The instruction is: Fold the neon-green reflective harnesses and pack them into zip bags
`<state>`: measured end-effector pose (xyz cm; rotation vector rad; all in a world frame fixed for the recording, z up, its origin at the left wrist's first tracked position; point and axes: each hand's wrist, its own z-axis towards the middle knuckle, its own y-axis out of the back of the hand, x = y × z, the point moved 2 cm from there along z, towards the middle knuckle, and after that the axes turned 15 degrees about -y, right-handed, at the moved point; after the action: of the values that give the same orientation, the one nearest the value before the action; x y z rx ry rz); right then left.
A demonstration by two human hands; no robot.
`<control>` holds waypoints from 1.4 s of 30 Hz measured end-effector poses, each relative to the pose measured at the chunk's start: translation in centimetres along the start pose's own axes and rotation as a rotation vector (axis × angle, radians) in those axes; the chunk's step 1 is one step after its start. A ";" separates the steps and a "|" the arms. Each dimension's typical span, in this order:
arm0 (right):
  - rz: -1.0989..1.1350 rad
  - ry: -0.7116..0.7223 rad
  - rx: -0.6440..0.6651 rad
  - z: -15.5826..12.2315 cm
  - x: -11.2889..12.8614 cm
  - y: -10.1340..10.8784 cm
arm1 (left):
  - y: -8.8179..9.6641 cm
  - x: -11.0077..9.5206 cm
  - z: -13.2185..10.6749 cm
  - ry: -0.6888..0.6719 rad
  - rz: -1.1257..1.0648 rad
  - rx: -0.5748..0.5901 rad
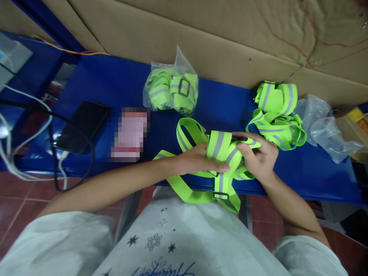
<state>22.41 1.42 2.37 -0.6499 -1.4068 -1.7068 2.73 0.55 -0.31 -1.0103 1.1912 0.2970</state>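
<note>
A neon-yellow reflective strap vest (219, 147) with grey stripes lies bunched at the front edge of the blue table (100, 84). My left hand (198, 161) presses on its folded middle, fingers closed over the straps. My right hand (258, 157) grips the same bundle from the right, thumb on top. Loose loops of the vest hang over the table edge toward my lap, with a black buckle showing.
A clear bag (172, 90) of folded vests lies behind. A second loose vest (276, 115) sits at the right, beside an empty plastic bag (324, 126). A black phone (82, 126), cables and a blurred card (130, 134) lie left. Cardboard stands at the back.
</note>
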 end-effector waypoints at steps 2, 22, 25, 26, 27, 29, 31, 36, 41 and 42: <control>0.056 -0.002 -0.016 -0.1 0.1 -0.3 | -0.4 0.0 -0.1 -0.016 -0.061 0.065; 0.292 -0.283 -0.033 0.4 -1.0 -0.5 | -0.5 -0.3 -0.4 0.034 0.078 0.142; 0.254 -0.212 -0.023 0.2 -0.3 -0.3 | -0.8 -0.4 -0.4 0.088 -0.055 0.200; 0.257 -0.193 -0.024 0.2 -0.2 -0.3 | -0.8 -0.5 -0.4 0.099 -0.079 0.200; 0.267 -0.177 -0.032 0.2 -0.1 -0.2 | -0.7 -0.6 -0.4 0.110 -0.091 0.205; 0.298 -0.151 -0.069 0.3 -0.1 -0.2 | -0.5 -0.8 -0.5 0.135 -0.127 0.249; 0.340 -0.140 -0.105 0.5 -0.2 -0.2 | -0.4 -0.9 -0.7 0.167 -0.183 0.327; 0.360 -0.245 -0.095 0.8 -0.8 -0.5 | -0.4 -0.3 -0.8 0.124 -0.135 0.430; 0.434 -0.349 -0.084 1.1 -1.2 -0.3 | 0.2 1.1 -0.5 -0.038 0.230 0.152; 0.458 -0.379 -0.070 1.1 -1.2 -0.2 | 0.3 1.3 -0.5 -0.068 0.292 0.142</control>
<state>22.74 2.78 1.58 -1.2795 -1.3164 -1.3143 2.71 -0.12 -1.60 -0.6968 1.2792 0.4658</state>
